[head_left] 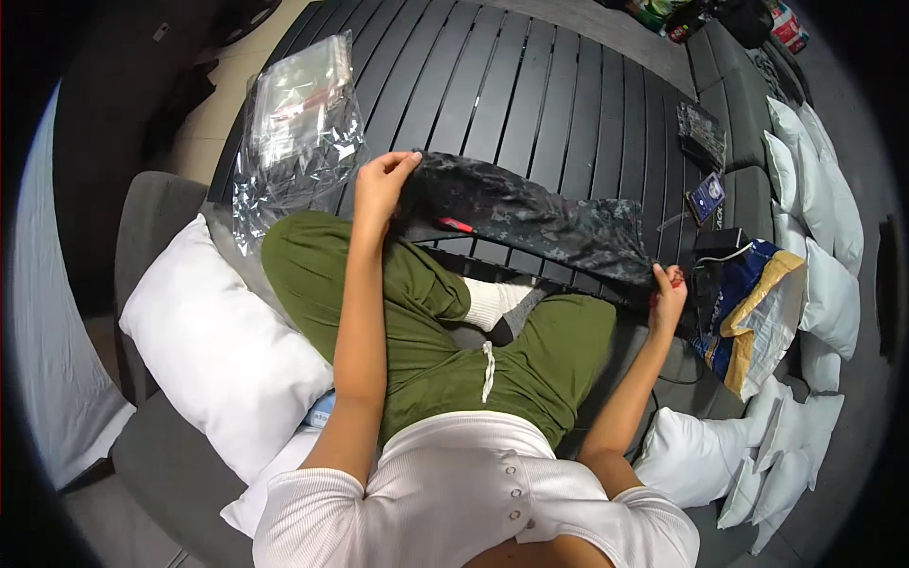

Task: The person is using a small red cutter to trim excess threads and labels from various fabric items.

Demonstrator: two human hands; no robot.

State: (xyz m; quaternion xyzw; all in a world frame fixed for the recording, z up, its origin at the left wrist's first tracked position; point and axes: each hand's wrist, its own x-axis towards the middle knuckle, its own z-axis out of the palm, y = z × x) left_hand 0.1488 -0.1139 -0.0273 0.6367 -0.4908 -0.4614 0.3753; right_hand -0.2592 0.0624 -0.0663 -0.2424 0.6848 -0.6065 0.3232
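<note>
A dark camouflage-patterned piece of cloth (544,220) is stretched between my two hands over the near edge of the black slatted table. It has a small red tag or strip on its lower left part. My left hand (383,185) pinches its upper left corner between thumb and fingers. Its right end is gripped by my right hand (668,295), lower down and near the table's right side. What kind of garment or cover the cloth is, I cannot tell. My crossed legs in green trousers (388,312) lie just below it.
Clear plastic bags (298,109) lie at the table's left. On its right side are a dark packet (701,135), a small blue card-like item (705,197) and an open blue-and-gold bag (748,317). White pillows (222,346) flank me on the grey sofa (156,222).
</note>
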